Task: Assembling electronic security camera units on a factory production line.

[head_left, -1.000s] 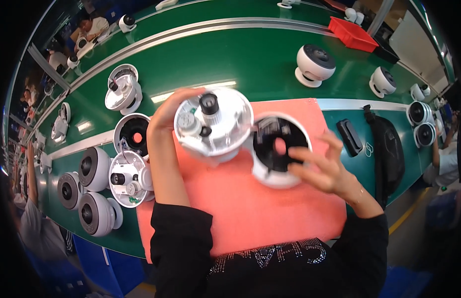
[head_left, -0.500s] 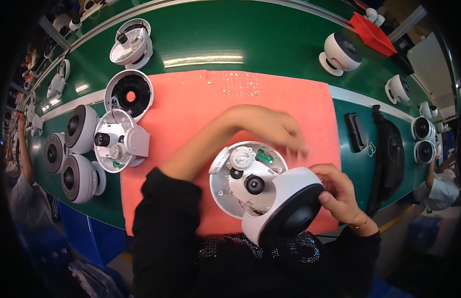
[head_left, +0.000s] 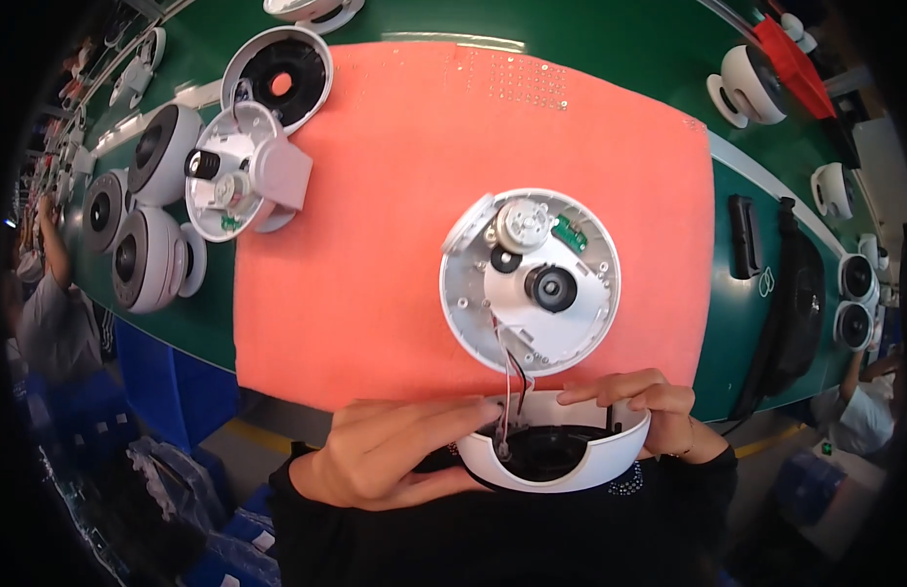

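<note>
Near my body, both hands grip the white front cover [head_left: 610,458] of a round camera, tilted so its black inside faces up. My left hand [head_left: 399,455] holds its left side, fingertips by the wires at the rim. My right hand [head_left: 659,406] curls over its right rim. Thin black and white wires [head_left: 513,377] link the cover to the open camera body [head_left: 463,313], which lies on the pink mat [head_left: 355,245]. Inside the body show a black lens [head_left: 552,288], a round white motor [head_left: 524,226] and a small green circuit board [head_left: 571,233].
Left of the mat stand another opened camera [head_left: 263,176], its black-lined cover [head_left: 321,83] and several closed cameras [head_left: 145,256]. Small screws [head_left: 531,83] lie at the mat's far edge. A black pouch [head_left: 797,303] and a black case [head_left: 743,235] rest on the right.
The cover has come down off the camera body toward me and turned inside up. My left hand has moved from above the body to the cover's left side. The view has shifted.
</note>
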{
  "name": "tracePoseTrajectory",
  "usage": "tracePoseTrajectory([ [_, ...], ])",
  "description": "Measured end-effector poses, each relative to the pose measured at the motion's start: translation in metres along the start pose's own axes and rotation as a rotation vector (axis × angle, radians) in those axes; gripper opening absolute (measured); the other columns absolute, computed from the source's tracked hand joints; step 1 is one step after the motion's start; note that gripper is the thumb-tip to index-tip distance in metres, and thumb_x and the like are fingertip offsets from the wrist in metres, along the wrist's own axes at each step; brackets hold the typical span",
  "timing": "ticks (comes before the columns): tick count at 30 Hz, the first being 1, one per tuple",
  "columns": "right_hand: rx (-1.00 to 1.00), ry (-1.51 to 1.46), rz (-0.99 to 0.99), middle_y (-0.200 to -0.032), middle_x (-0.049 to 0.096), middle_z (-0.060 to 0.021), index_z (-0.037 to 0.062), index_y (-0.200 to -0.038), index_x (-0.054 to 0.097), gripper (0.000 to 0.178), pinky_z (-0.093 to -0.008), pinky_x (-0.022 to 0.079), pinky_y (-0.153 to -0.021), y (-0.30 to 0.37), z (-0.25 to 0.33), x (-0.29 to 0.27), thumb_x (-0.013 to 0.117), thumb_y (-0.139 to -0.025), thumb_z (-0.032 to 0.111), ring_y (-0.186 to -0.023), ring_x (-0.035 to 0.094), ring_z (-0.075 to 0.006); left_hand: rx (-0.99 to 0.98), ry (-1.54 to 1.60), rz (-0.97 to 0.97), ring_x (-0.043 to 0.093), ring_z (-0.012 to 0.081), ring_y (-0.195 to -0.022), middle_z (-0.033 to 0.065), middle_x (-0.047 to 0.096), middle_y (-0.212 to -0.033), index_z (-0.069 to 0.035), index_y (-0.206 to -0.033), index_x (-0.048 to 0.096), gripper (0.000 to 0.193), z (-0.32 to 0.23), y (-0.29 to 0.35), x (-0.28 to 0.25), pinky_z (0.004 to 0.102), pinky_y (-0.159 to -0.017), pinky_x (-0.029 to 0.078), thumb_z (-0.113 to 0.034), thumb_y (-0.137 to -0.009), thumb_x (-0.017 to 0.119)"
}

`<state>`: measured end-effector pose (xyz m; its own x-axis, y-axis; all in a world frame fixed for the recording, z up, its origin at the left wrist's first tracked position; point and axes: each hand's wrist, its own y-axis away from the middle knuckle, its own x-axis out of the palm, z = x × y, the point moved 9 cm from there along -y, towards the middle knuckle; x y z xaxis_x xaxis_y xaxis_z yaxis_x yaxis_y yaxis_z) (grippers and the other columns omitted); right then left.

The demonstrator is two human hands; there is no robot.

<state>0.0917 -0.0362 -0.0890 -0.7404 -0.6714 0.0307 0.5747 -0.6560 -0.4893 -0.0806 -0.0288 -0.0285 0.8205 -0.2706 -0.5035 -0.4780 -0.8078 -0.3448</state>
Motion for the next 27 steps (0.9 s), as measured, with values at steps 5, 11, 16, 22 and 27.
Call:
tracePoseTrajectory([
  [5, 0.087, -0.05, -0.019, -0.099, 0.048, -0.0218, 0.0028, -0.105, 0.033, 0.051, -0.0506, 0.05, -0.076, 0.006, -0.007, 0.003, 0.071, -0.073, 0.013, -0.097, 0.054, -0.0477, -0.053, 0.003, -0.027, 0.065, 0.0188, -0.069, 0.0109, 0.065, -0.083, 0.0, -0.098, 0.062, 0.045, 0.004, 0.01, 0.008, 0.0251, -0.055, 0.052, -0.007, -0.056, 0.077],
  [11, 0.214, 0.115, -0.048, -0.099, 0.057, -0.0231, 0.0015, -0.1, 0.043, 0.049, -0.0442, 0.049, -0.08, 0.001, -0.005, -0.004, 0.074, -0.065, 0.019, -0.099, 0.057, -0.0379, -0.047, -0.02, -0.038, 0.065, 0.0176, -0.065, 0.0108, 0.065, -0.08, 0.002, -0.098, 0.061, 0.045, -0.003, 0.01, 0.007, 0.0241, -0.055, 0.052, -0.005, -0.056, 0.076],
  [16, 0.156, 0.447, 0.129, -0.1, 0.06, -0.0181, -0.0002, -0.107, 0.046, 0.053, -0.0371, 0.05, -0.074, -0.02, 0.011, 0.008, 0.074, -0.066, 0.019, -0.094, 0.06, -0.0319, -0.017, -0.03, -0.031, 0.065, 0.0175, -0.064, 0.0114, 0.065, -0.081, 0.002, -0.099, 0.06, 0.047, -0.008, 0.006, 0.012, 0.0236, -0.052, 0.05, -0.005, -0.056, 0.076],
  [22, 0.138, 0.395, -0.065, -0.094, 0.06, -0.0169, 0.0011, -0.108, 0.046, 0.053, -0.0334, 0.051, -0.065, -0.021, 0.016, 0.001, 0.075, -0.065, 0.013, -0.081, 0.063, -0.0292, -0.024, -0.144, -0.053, 0.064, 0.0169, -0.06, 0.0098, 0.066, -0.08, 0.002, -0.092, 0.06, 0.041, -0.011, 0.006, 0.011, 0.0237, -0.047, 0.048, -0.007, -0.056, 0.077],
  [27, 0.114, 0.524, -0.068, -0.092, 0.06, -0.0169, 0.0008, -0.105, 0.046, 0.055, -0.033, 0.051, -0.064, -0.031, 0.024, -0.001, 0.077, -0.061, 0.013, -0.079, 0.063, -0.0288, -0.053, -0.166, -0.08, 0.063, 0.0166, -0.059, 0.008, 0.065, -0.075, -0.001, -0.091, 0.06, 0.039, -0.011, 0.006, 0.014, 0.0236, -0.047, 0.047, -0.009, -0.056, 0.078],
])
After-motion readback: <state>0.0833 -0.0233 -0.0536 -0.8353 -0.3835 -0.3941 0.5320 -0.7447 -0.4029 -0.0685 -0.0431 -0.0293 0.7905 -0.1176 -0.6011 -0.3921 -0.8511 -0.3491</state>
